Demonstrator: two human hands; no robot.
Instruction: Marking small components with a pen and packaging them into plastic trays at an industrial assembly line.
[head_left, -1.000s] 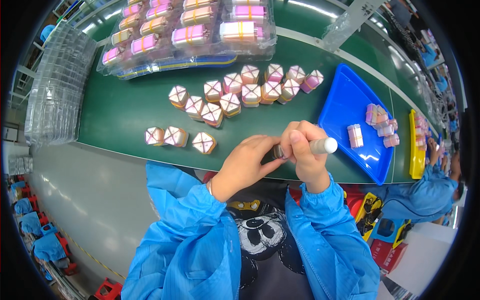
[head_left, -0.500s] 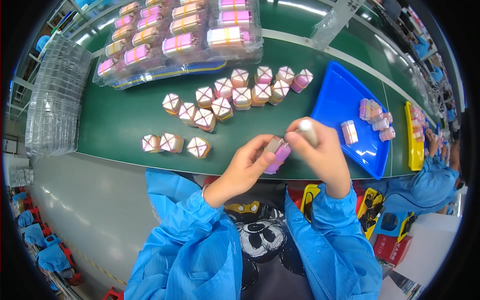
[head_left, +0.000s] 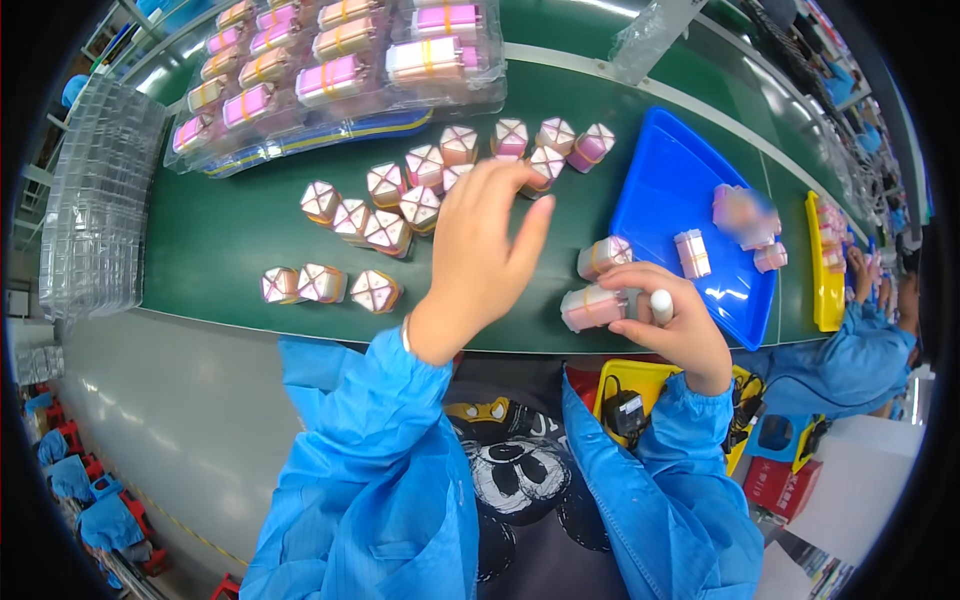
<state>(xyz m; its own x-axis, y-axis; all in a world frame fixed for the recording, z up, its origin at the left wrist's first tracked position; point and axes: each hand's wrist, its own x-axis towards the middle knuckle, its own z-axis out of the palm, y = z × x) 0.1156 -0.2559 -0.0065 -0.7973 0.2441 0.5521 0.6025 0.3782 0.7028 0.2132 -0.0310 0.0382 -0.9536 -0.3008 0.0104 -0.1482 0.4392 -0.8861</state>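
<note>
My left hand (head_left: 485, 240) reaches over a group of pink-and-white blocks (head_left: 387, 232) bound with yellow bands. Its fingers are bent forward over them, thumb apart; whether the fingertips touch a block is hidden. The blocks stand with white ends up, crossed by dark pinkish lines. Near the table's front edge, my right hand (head_left: 680, 315) has its fingers and thumb closed on one end of a pink banded block (head_left: 592, 308) lying on its side. That same hand also keeps a white-ended pen-like stick (head_left: 661, 307) in its grip. Another banded block (head_left: 605, 257) lies just beyond.
A blue tray (head_left: 640, 180) at the right holds several pink blocks. Clear plastic trays of banded blocks (head_left: 335, 80) stand at the back left, with stacked empty clear trays (head_left: 100, 200) at far left. A yellow tray (head_left: 824, 290) and a co-worker's blue sleeve (head_left: 840, 365) are farther right.
My left hand has let go of the pink block and moved up over the standing group. My right hand has shifted right and lower, now gripping a block near the blue tray.
</note>
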